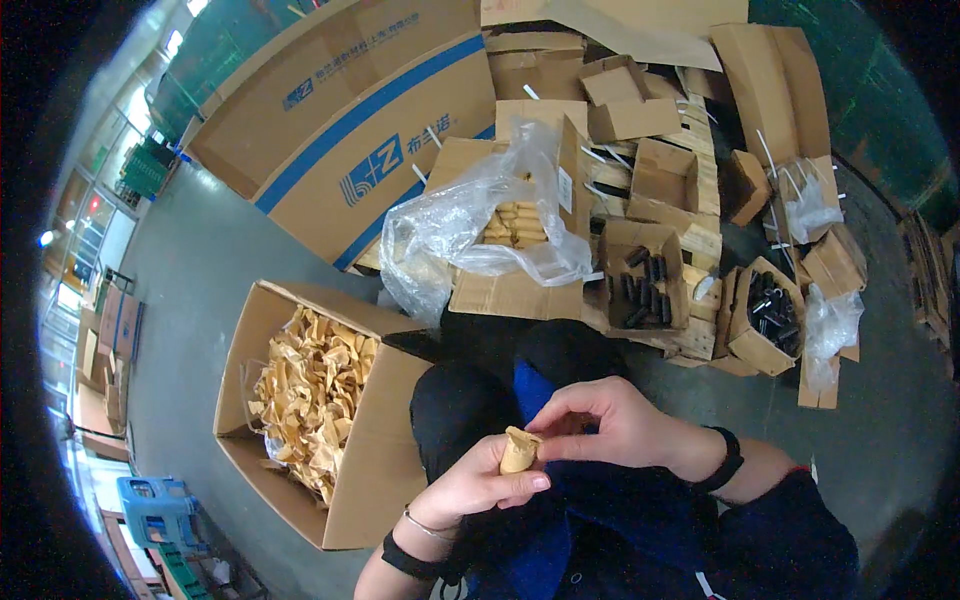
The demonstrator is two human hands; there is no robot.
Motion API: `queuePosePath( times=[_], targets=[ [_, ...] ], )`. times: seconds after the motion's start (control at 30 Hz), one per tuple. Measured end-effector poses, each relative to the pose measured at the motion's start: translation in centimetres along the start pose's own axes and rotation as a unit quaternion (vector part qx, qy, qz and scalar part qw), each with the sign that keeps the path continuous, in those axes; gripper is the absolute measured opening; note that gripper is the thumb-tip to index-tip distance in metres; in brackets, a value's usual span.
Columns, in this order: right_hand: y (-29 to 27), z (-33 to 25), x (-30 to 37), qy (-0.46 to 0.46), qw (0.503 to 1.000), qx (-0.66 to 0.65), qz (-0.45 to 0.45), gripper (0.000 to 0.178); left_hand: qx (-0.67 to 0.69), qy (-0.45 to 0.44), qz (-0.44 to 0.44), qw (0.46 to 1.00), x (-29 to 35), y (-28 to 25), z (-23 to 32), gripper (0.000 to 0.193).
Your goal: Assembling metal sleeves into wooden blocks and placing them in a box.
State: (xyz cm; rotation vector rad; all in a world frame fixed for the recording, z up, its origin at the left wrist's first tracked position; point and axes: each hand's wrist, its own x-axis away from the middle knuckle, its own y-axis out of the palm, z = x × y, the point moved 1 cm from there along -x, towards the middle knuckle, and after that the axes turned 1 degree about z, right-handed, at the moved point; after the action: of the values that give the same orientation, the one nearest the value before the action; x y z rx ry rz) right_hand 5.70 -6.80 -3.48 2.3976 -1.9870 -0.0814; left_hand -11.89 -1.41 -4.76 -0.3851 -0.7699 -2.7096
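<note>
Above my lap, my left hand (488, 478) is closed around a short tan paper-wrapped roll (517, 456), its upper end poking out of the fist. My right hand (612, 428) pinches at the roll's right side, thumb and fingertips against the paper; what lies inside the wrapping is hidden. To the left of my knees stands a tilted open carton (385, 440) heaped with crumpled tan paper pieces (315, 405). Ahead, tan paper-wrapped rolls (515, 226) lie in rows in another open carton, partly under a clear plastic liner (425, 240).
Black cylindrical parts (648, 290) fill a small carton ahead right, and more black parts (773, 312) fill a box beside it. Empty small cartons (664, 178) sit on a wooden pallet (702, 235). A large blue-striped cardboard sheet (350, 130) stands behind. A blue stool (158, 510) is far left.
</note>
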Motion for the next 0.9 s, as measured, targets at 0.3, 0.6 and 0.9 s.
queuePosePath(
  times=[0.3, 0.6, 0.9],
  targets=[
    [0.3, -0.1, -0.3, -0.068, 0.978, 0.165, 0.111, 0.005, -0.257, 0.122, 0.113, 0.952, -1.2, 0.6, 0.3, 0.034],
    [0.3, -0.9, -0.7, -0.162, 0.958, 0.229, 0.063, 0.013, -0.505, 0.244, 0.311, 0.768, -0.1, 2.2, 4.4, 0.012],
    [0.0, -0.9, -0.7, -0.165, 0.956, 0.238, 0.051, 0.014, -0.534, 0.248, 0.321, 0.741, 0.0, 2.5, 5.0, 0.007]
  ],
)
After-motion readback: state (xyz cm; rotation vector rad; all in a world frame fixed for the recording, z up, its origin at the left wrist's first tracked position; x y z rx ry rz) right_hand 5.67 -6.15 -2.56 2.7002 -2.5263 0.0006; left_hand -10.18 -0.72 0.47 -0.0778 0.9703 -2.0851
